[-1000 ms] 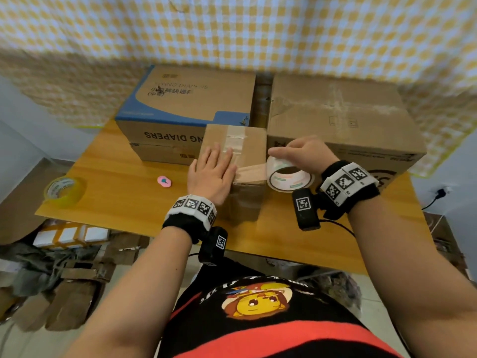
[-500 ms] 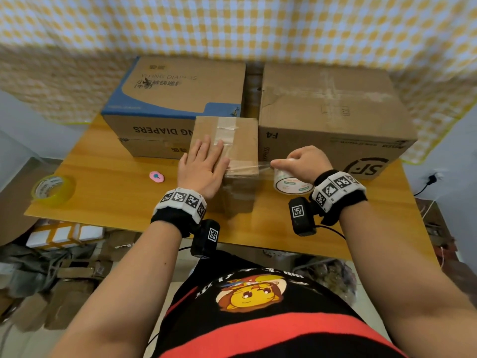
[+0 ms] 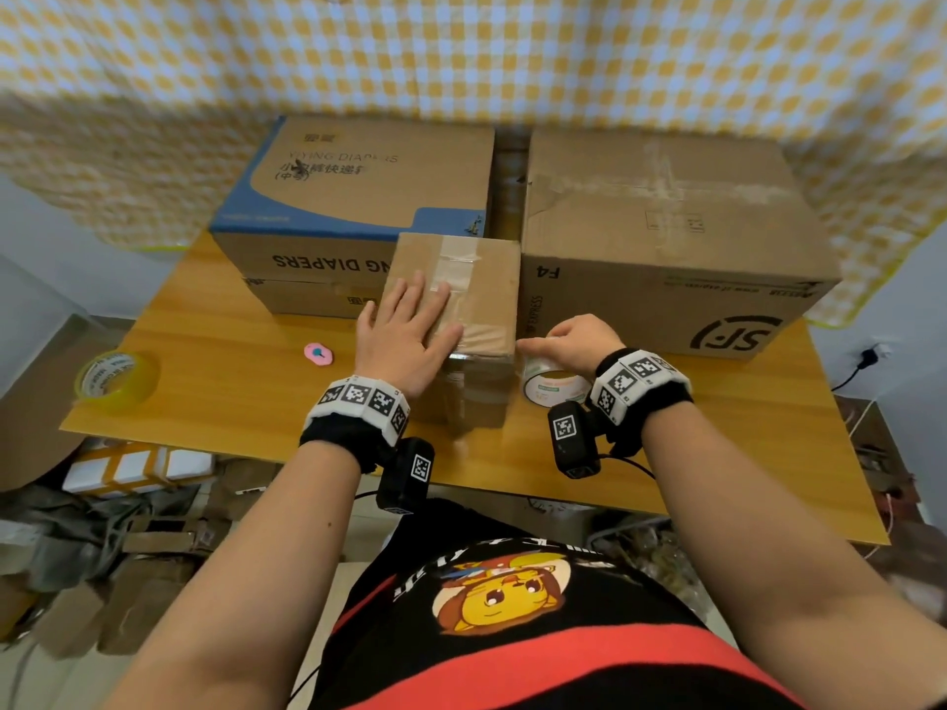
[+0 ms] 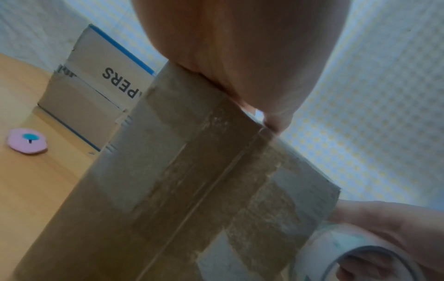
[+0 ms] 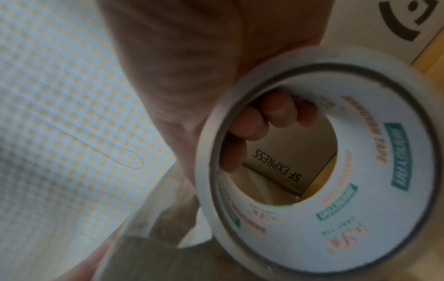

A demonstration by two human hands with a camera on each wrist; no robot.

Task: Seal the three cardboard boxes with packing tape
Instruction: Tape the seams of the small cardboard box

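Three cardboard boxes stand on the wooden counter (image 3: 215, 371): the SF Express box (image 3: 661, 248) and the diaper box (image 3: 358, 197) at the back, and in front of them the small box (image 3: 464, 320), taken here as the landmark. A second ago the tape roll (image 3: 556, 386) was level with the small box's top, its strip stretched across the near edge; now it has dropped low beside the box's right face, the strip drawn over the edge and down. That suggests a cross strip is being laid over the older lengthwise tape (image 3: 458, 269), with cutting and the two large boxes likely still to come. The left hand (image 3: 405, 340) lies flat, fingers spread, pressing on the small box's top. The right hand (image 3: 574, 340) grips the roll, fingers curled through its core. Two tape rolls are counted: the one in use and a yellow roll (image 3: 115, 379) far left of the small box. One pink cutter (image 3: 318, 353) lies between them
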